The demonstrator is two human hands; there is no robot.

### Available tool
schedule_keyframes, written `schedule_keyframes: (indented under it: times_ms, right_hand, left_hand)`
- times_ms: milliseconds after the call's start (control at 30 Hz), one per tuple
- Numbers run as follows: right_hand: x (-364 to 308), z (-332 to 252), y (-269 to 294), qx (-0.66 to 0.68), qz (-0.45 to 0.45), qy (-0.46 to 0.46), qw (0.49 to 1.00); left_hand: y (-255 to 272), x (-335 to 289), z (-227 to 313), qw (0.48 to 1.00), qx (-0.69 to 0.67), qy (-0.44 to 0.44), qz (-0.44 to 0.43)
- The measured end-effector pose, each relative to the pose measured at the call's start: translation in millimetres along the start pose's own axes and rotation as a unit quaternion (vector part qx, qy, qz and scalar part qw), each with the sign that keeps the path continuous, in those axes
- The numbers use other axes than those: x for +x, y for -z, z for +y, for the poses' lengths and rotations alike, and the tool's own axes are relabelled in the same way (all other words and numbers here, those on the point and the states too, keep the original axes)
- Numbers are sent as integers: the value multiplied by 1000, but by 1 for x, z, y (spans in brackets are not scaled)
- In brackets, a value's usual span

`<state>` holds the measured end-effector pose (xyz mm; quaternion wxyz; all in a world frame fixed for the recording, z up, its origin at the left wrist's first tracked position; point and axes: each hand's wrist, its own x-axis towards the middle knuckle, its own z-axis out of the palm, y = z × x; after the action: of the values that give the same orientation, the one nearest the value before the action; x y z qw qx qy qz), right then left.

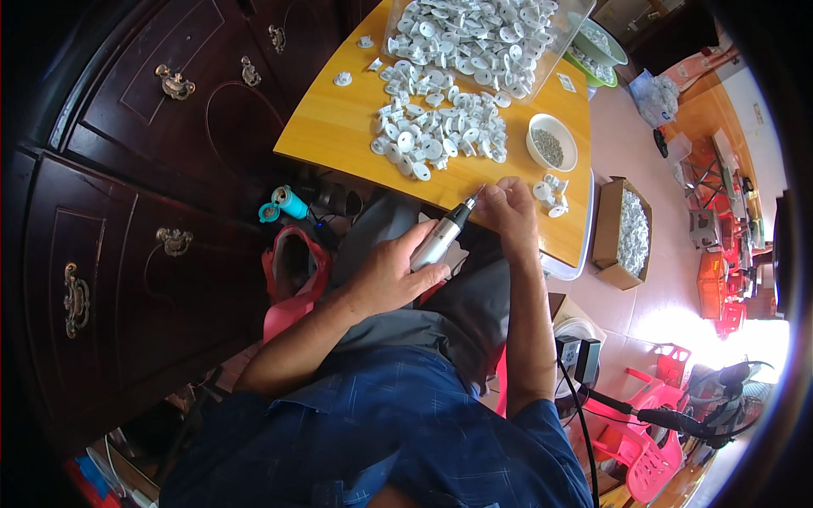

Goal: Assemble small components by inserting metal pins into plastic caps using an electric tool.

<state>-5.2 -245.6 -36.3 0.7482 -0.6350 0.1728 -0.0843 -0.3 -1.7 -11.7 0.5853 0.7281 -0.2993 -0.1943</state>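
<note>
My left hand (385,275) is wrapped round a silver electric screwdriver (436,243) with a black collar. Its tip points up and to the right, over the near edge of the yellow wooden table (326,123). At that tip, my right hand (513,216) has its thumb and fingers pinched together; what they hold is too small to make out. Just beyond both hands lies a loose heap of small white plastic parts (432,131) with round discs. A white bowl (572,154) of small metal pieces, probably screws, stands to the right, and a few white parts (552,196) lie near it.
A clear plastic bin (542,85) full of the same white parts fills the far side of the table. On the floor at right is a cardboard box (607,224) of white pieces. Dark drawers (135,203) stand at left; a fan (728,398) and pink chairs (652,466) at lower right.
</note>
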Motion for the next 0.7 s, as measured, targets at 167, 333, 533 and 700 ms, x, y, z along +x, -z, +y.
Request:
schedule_keyframes:
  times_ms: [167, 333, 533, 700]
  right_hand:
    - [-5, -4, -2, -14, -22, -23, 999]
    - [-5, 1, 4, -36, -38, -13, 999]
    - [-7, -3, 0, -62, -22, -20, 998]
    - [-9, -5, -3, -79, -21, -15, 997]
  left_hand:
    - [-1, 0, -1, 1000, 0, -10, -1]
    - [-1, -1, -1, 1000, 12, -3, -9]
    - [-1, -1, -1, 1000, 9, 5, -15]
    - [0, -1, 1, 1000, 7, 12, -20]
